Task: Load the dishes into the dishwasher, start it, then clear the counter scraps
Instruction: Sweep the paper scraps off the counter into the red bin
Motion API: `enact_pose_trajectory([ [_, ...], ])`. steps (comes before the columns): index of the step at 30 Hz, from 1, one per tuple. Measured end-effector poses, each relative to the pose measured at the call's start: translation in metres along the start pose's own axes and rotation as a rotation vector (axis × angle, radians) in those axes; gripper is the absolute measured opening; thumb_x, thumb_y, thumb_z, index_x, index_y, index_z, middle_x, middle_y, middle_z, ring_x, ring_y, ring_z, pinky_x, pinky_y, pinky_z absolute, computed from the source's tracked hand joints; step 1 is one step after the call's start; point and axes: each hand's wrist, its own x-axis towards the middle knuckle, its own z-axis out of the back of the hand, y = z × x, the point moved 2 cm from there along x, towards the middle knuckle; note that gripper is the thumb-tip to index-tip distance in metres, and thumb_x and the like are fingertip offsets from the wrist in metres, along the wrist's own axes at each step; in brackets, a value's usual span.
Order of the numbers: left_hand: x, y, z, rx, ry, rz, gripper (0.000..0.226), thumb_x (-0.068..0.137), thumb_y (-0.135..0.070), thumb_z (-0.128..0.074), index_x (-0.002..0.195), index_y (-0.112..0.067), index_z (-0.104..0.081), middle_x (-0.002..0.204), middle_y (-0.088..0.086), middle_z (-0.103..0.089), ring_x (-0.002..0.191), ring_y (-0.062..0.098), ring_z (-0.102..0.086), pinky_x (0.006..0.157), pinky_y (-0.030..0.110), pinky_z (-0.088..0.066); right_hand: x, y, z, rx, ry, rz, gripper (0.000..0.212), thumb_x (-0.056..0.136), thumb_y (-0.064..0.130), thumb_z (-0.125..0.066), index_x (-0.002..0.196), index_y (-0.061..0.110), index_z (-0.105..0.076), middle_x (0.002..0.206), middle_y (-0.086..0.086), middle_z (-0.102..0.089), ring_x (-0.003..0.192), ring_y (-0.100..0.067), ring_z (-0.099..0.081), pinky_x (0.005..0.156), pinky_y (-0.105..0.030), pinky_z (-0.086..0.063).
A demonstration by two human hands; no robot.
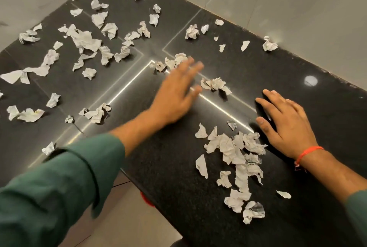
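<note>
- Loose scraps: torn, crumpled white paper, light and irregular, strewn thickly over the far-left counter, well beyond both hands.
- Left hand: blurred, flat, fingers straight and spread, holding nothing; a small clump lies at its fingertips, so this hand is nearer the loose scraps.
- Pile: gathered scraps, long axis running toward the near edge, between the two forearms.
- Right hand: flat on the polished, speckled black stone, fingers relaxed, empty, just beside the pile's right flank; likely a stop for a sweep.
</note>
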Motion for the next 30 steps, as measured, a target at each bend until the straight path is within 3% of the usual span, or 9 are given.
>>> enact_pose_trajectory([
  [2,0.037,0.039,0.015,0.013,-0.103,0.251,0.06,0.105,-0.054,-0.035,0.157,-0.025,-0.031,0.165,0.008,-0.028,0.153,0.022,-0.022,0.122,0.054,-0.022,0.0,0.001,-0.001,0.005,0.006,-0.003,0.06,0.101,0.055,-0.027,0.151,0.025,-0.042,0.165,0.003,-0.026,0.153,-0.016,-0.02,0.12,-0.045,-0.019],
  [5,0.073,0.078,0.027,-0.029,-0.027,0.37,0.066,0.102,-0.062,-0.032,0.157,-0.026,-0.032,0.157,0.005,-0.041,0.144,0.022,-0.039,0.119,0.051,-0.028,-0.001,0.002,-0.002,0.0,0.013,-0.009,0.06,0.101,0.056,-0.027,0.152,0.026,-0.04,0.165,0.005,-0.024,0.154,-0.015,-0.018,0.121,-0.043,-0.018],
  [11,0.07,0.041,-0.008,-0.057,0.255,0.045,0.052,0.106,-0.048,-0.037,0.155,-0.031,-0.035,0.161,0.0,-0.037,0.153,0.017,-0.021,0.124,0.041,-0.02,0.001,0.001,0.0,0.007,0.01,-0.027,0.057,0.102,0.054,-0.029,0.152,0.029,-0.039,0.166,0.007,-0.023,0.154,-0.013,-0.017,0.122,-0.04,-0.016],
  [17,0.007,-0.042,-0.04,-0.059,0.4,-0.344,0.054,0.107,-0.048,-0.03,0.156,-0.026,-0.036,0.162,-0.001,-0.036,0.153,0.012,-0.021,0.125,0.036,-0.019,0.002,0.001,0.0,0.002,0.001,-0.033,0.055,0.103,0.051,-0.029,0.152,0.029,-0.039,0.165,0.008,-0.024,0.154,-0.012,-0.017,0.122,-0.042,-0.02],
  [19,0.0,-0.054,-0.042,-0.106,0.422,-0.368,0.054,0.107,-0.048,-0.031,0.156,-0.025,-0.036,0.161,0.0,-0.036,0.151,0.012,-0.028,0.123,0.035,-0.024,0.002,0.001,0.0,-0.002,0.007,-0.03,0.055,0.103,0.051,-0.029,0.152,0.03,-0.039,0.165,0.008,-0.023,0.154,-0.011,-0.017,0.122,-0.042,-0.02],
  [22,0.013,-0.048,-0.036,-0.225,0.316,-0.251,0.053,0.106,-0.047,-0.035,0.155,-0.024,-0.037,0.158,-0.002,-0.041,0.146,0.009,-0.037,0.118,0.034,-0.034,0.001,0.001,0.0,-0.014,0.025,-0.033,0.055,0.103,0.052,-0.028,0.153,0.03,-0.037,0.166,0.009,-0.021,0.154,-0.011,-0.015,0.123,-0.04,-0.016],
  [26,0.08,-0.008,-0.024,-0.283,-0.018,-0.009,0.053,0.104,-0.041,-0.045,0.148,-0.012,-0.047,0.151,0.005,-0.049,0.142,0.015,-0.041,0.118,0.04,-0.034,0.0,-0.001,0.001,-0.009,0.022,-0.04,0.056,0.103,0.054,-0.026,0.154,0.032,-0.036,0.166,0.01,-0.021,0.154,-0.009,-0.014,0.123,-0.04,-0.016],
  [28,0.124,0.025,-0.017,-0.253,-0.143,0.146,0.063,0.098,-0.051,-0.046,0.149,-0.012,-0.046,0.151,0.009,-0.049,0.14,0.02,-0.042,0.117,0.042,-0.033,0.001,-0.001,0.0,-0.001,0.015,-0.041,0.056,0.103,0.055,-0.025,0.153,0.033,-0.037,0.166,0.012,-0.021,0.154,-0.008,-0.014,0.123,-0.041,-0.018],
  [30,0.156,0.053,-0.012,-0.196,-0.116,0.299,0.077,0.091,-0.064,-0.043,0.154,-0.02,-0.038,0.156,0.012,-0.041,0.146,0.024,-0.035,0.12,0.044,-0.029,0.003,-0.002,-0.001,0.012,0.008,-0.038,0.055,0.103,0.055,-0.025,0.152,0.033,-0.038,0.165,0.013,-0.022,0.153,-0.007,-0.015,0.122,-0.042,-0.02],
])
